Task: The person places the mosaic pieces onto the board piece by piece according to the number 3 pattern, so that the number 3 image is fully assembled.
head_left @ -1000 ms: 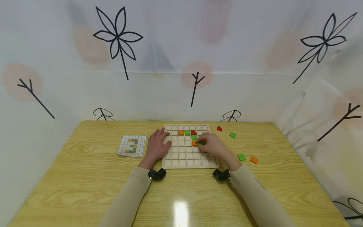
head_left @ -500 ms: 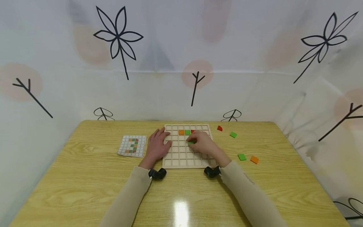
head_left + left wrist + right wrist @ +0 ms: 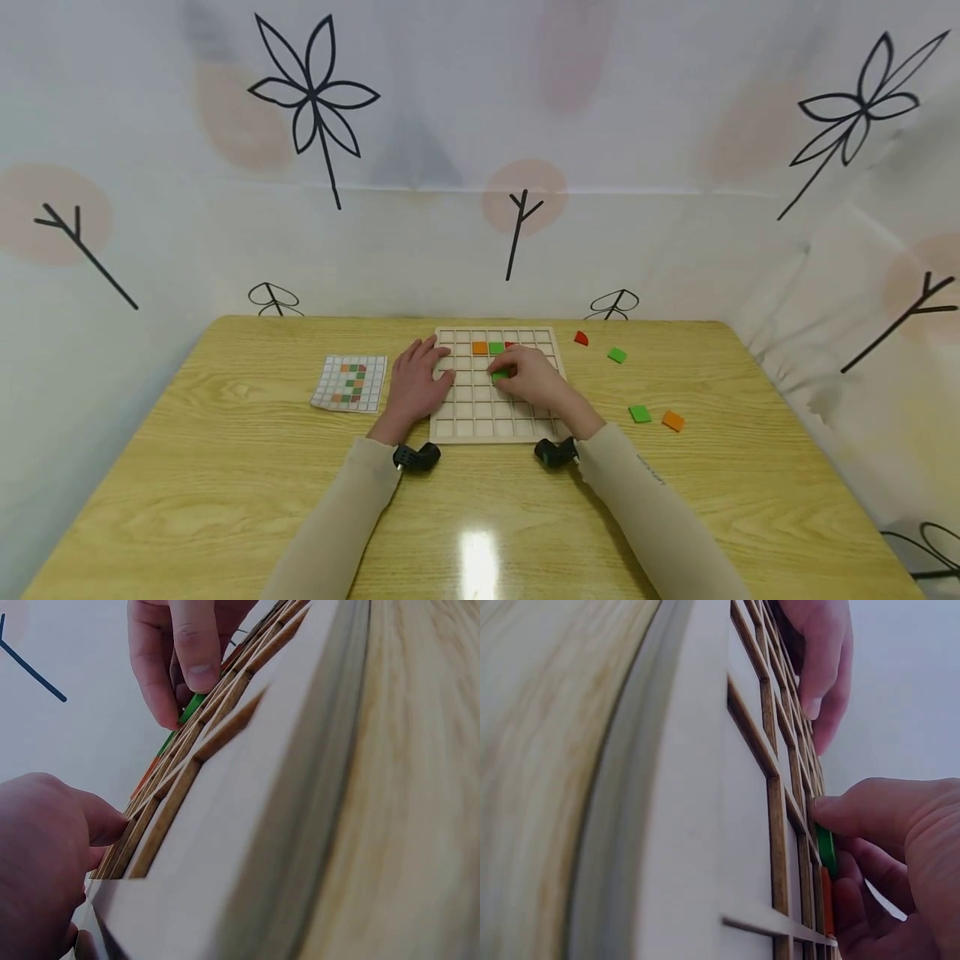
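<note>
A pale wooden grid board (image 3: 473, 429) lies on the table between my hands. My left hand (image 3: 415, 379) rests over its left edge, fingers and thumb spread on the rim and outer cells. With thumb and fingers, my right hand (image 3: 531, 379) pinches a green tile (image 3: 825, 847) at a cell near the board's middle. Just beside that tile sits an orange tile (image 3: 826, 900) in the right wrist view. In the board's upper part lie an orange square (image 3: 480, 347), a green square (image 3: 496, 347) and a red piece (image 3: 510, 344), partly behind my right hand.
Left of the board lies a printed pattern card (image 3: 349, 383). To the right are a red quarter-round tile (image 3: 581, 338), a green tile (image 3: 617, 356), another green tile (image 3: 640, 414) and an orange tile (image 3: 673, 421). A patterned cloth backdrop (image 3: 420, 250) stands behind the table.
My right hand has moved left across the board with the green tile, from beside the orange tile to the cell left of it. My left hand has stayed in place.
</note>
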Demonstrator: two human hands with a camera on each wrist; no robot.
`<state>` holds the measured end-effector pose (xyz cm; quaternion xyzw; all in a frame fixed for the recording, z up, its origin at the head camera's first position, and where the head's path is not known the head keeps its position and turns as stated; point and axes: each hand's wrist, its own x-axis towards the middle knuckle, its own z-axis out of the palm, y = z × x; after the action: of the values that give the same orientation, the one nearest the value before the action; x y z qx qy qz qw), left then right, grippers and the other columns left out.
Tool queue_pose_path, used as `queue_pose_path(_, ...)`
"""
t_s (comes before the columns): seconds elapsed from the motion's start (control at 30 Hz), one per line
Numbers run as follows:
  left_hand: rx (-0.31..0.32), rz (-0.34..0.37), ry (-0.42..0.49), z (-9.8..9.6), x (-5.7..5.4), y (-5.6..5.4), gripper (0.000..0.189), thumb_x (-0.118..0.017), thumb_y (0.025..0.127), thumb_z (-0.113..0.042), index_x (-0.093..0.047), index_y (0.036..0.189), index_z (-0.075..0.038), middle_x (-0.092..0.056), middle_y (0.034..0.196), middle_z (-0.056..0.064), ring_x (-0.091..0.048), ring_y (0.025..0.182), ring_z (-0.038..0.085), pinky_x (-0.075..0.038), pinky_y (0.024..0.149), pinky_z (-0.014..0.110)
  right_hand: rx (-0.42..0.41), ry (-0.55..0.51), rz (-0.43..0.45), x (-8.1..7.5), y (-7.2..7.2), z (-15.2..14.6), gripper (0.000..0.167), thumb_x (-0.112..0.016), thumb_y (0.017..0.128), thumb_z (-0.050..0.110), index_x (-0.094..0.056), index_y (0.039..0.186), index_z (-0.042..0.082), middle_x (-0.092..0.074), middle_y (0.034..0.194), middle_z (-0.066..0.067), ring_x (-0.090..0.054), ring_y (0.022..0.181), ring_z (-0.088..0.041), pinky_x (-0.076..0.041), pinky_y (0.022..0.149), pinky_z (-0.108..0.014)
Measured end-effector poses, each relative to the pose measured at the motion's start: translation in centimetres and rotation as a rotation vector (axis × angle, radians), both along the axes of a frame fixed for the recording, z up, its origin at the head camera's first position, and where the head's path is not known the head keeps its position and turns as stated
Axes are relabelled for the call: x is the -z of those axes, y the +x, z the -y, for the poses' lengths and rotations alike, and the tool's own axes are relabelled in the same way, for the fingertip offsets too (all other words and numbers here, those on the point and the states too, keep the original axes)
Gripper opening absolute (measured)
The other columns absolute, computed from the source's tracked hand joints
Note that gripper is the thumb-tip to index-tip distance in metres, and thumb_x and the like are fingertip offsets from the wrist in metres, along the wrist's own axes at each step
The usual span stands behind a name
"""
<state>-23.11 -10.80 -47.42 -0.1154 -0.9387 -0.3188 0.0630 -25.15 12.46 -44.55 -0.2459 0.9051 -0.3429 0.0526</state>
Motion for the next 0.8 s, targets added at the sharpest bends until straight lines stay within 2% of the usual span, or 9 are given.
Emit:
queue_pose_path(0.3, -0.005, -0.002, 0.001, 0.11, 0.06, -0.06, 0.042, -0.056, 0.101, -0.029, -0.058, 0.139, -0.011, -0.031, 0.160, 0.010, -0.020, 0.148, 0.035, -0.015, 0.118, 0.057, 0.009, -0.086, 0.085, 0.50, -0.42, -0.39, 0.020, -0.073, 0.090, 0.006, -0.077, 0.107, 0.014, -0.068, 0.118, -0.002, -0.061, 0.098, -0.018, -0.052, 0.086, -0.037)
queue_pose_path(0.57, -0.007, -0.006, -0.003, 0.15, 0.15, 0.02, 0.042, -0.056, 0.101, -0.030, -0.059, 0.139, -0.011, -0.031, 0.160, 0.010, -0.021, 0.148, 0.035, -0.016, 0.117, 0.056, 0.008, -0.110, 0.116, 0.60, -0.38, -0.51, 0.020, -0.073, 0.090, 0.007, -0.077, 0.108, 0.015, -0.068, 0.117, -0.002, -0.061, 0.097, -0.016, -0.052, 0.084, -0.037)
queue_pose_path(0.8, 0.005, -0.008, 0.002, 0.08, 0.12, 0.04, 0.043, -0.055, 0.101, -0.030, -0.059, 0.139, -0.010, -0.031, 0.160, 0.011, -0.021, 0.148, 0.035, -0.016, 0.117, 0.057, 0.047, -0.151, 0.149, 0.54, -0.13, -0.71, 0.022, -0.073, 0.089, 0.008, -0.076, 0.110, 0.014, -0.069, 0.110, 0.000, -0.061, 0.093, -0.017, -0.052, 0.083, -0.037)
